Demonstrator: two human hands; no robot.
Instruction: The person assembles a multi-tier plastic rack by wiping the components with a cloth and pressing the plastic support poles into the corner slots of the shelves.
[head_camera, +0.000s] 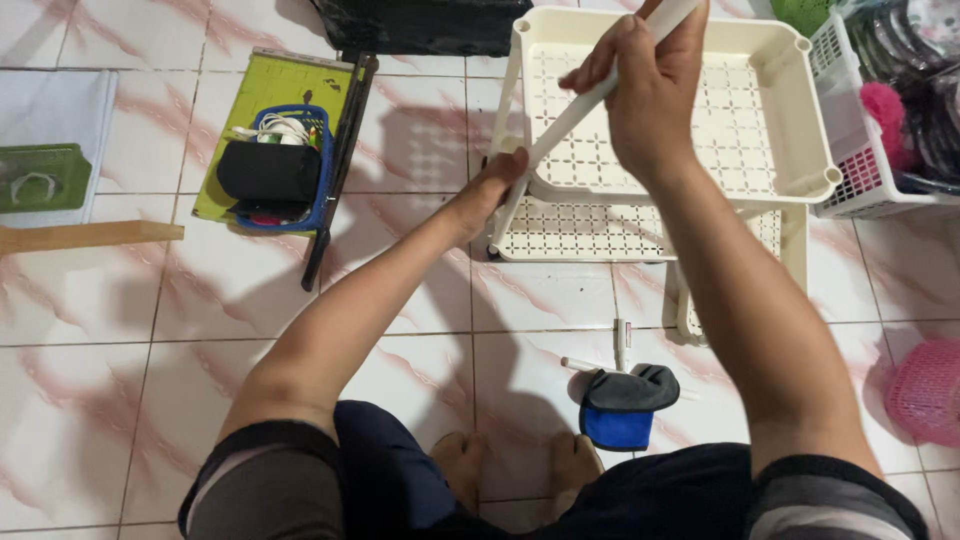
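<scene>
A cream plastic shelf rack stands on the tiled floor, its upper perforated tray (790, 60) above a lower tray (560, 235). My right hand (650, 85) is closed around a white plastic pole (570, 115) that slants down over the upper tray. The pole's lower end reaches my left hand (490, 190), which grips the rack's near left corner where the pole meets the lower tray. Both forearms stretch out from my lap.
A blue basket (290, 165) with a black roll and white cable sits on a green board at left. A black rod (335, 170) lies beside it. White pole pieces (620, 345) and a blue-black pouch (622, 405) lie near my feet. White and pink baskets stand at right.
</scene>
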